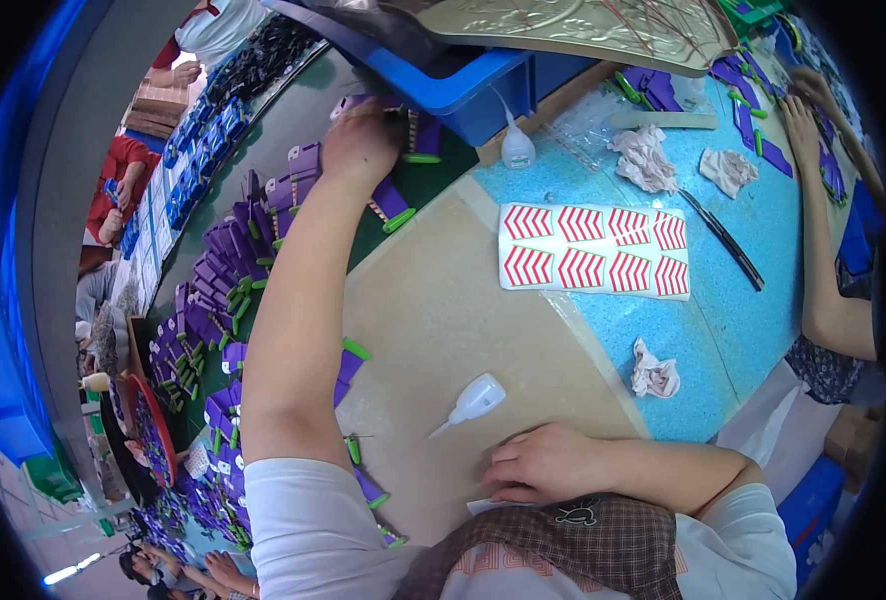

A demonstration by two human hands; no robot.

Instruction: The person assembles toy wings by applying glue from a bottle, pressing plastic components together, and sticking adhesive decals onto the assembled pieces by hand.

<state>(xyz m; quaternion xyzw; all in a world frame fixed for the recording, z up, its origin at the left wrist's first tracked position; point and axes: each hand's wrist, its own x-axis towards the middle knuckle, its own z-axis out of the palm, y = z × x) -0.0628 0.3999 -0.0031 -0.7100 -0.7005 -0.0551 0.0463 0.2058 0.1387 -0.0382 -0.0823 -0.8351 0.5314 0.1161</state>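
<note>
My left hand (361, 150) is stretched far forward over a dark green surface, on a purple plastic part (348, 103) with a pale end. Its fingertips are hidden, so its grip does not show. Beside it lie more purple parts with green ends (391, 205), and a dense row of them runs down along my left arm. My right hand (543, 462) lies on the table's near edge, fingers loosely bent, holding nothing visible. A small white dropper bottle (479, 398) with a thin nozzle lies just beyond it.
A white sheet of red chevron stickers (593, 250) lies on the blue mat, near black tweezers (723, 240) and crumpled tissues (645, 160). Another dropper bottle (517, 145) stands by the blue bin (443, 85). A co-worker's arm (818, 230) reaches in at the right.
</note>
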